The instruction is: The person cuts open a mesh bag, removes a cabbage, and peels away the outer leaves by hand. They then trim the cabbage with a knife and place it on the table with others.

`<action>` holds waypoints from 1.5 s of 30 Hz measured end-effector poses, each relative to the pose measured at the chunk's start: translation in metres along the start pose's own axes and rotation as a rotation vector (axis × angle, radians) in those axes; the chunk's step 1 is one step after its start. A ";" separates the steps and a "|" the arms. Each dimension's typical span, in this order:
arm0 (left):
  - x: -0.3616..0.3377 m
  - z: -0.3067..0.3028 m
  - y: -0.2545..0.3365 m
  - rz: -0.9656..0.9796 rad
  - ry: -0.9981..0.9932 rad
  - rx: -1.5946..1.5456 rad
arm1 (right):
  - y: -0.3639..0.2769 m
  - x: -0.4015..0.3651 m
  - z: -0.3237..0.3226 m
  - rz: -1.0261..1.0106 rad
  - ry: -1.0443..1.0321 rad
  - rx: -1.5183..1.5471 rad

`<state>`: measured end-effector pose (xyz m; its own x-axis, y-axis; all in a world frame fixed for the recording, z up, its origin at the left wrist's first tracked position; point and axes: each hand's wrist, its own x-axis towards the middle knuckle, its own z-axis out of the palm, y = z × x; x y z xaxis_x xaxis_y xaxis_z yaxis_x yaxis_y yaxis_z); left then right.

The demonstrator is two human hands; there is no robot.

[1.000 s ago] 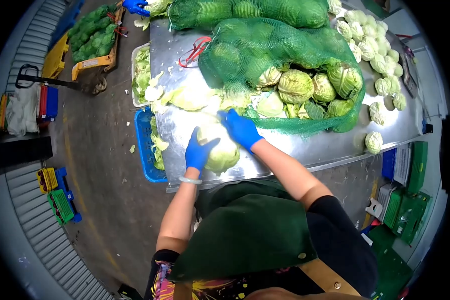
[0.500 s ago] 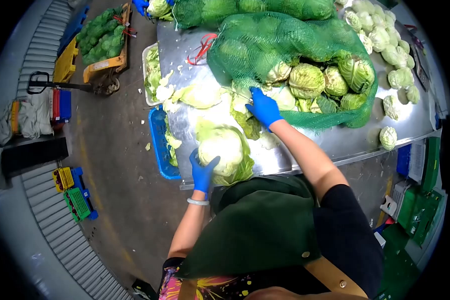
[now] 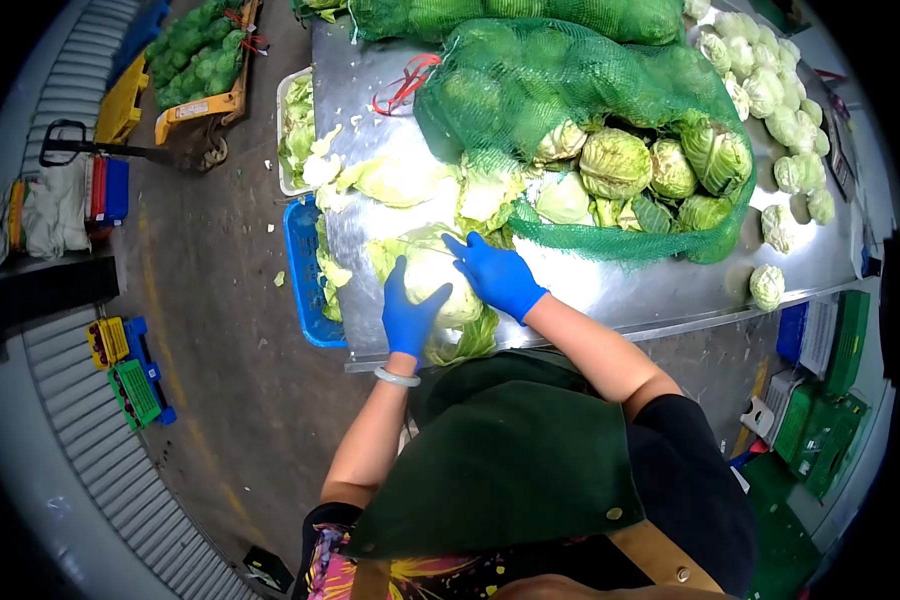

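A pale green cabbage (image 3: pixel 458 302) with loose outer leaves sits at the near edge of the metal table, in front of the apron. My left hand (image 3: pixel 410 312), in a blue glove, is wrapped around its left side, with thumb and fingers spread over the head. My right hand (image 3: pixel 500 278), also gloved in blue, grips its upper right side, fingertips at the outer leaves. What lies under the right fingers is partly hidden. Cut-off leaves (image 3: pixel 400 182) lie just beyond the cabbage. To the right, a green mesh sack (image 3: pixel 500 95) spills untrimmed cabbages (image 3: pixel 615 163) from its opening.
Trimmed cabbages (image 3: pixel 765 92) line the right side of the metal table (image 3: pixel 630 295). A blue crate (image 3: pixel 305 275) and a white bin (image 3: pixel 295 135) holding leaves stand against its left edge. Another full mesh sack (image 3: pixel 530 18) lies at the back. A pallet jack (image 3: pixel 195 150) is on the floor.
My right hand has moved left and nearer, from the loose leaves by the sack to the cabbage. My left hand stays on the cabbage, its fingers now further over the top.
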<state>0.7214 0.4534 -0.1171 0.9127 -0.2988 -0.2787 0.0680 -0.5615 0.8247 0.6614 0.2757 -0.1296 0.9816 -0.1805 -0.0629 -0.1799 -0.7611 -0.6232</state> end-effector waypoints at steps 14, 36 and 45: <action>-0.013 -0.025 -0.052 0.214 -0.152 -0.181 | 0.017 0.052 0.021 0.227 0.013 0.149; -0.028 -0.013 -0.004 -0.167 0.184 0.003 | -0.013 0.022 0.007 0.165 -0.130 0.168; -0.032 -0.021 0.014 0.020 -0.042 0.304 | 0.023 0.028 0.004 0.277 -0.073 0.156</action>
<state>0.7017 0.4710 -0.0867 0.8949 -0.3402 -0.2888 -0.0795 -0.7584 0.6470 0.6848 0.2560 -0.1486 0.8999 -0.3178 -0.2988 -0.4340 -0.5840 -0.6860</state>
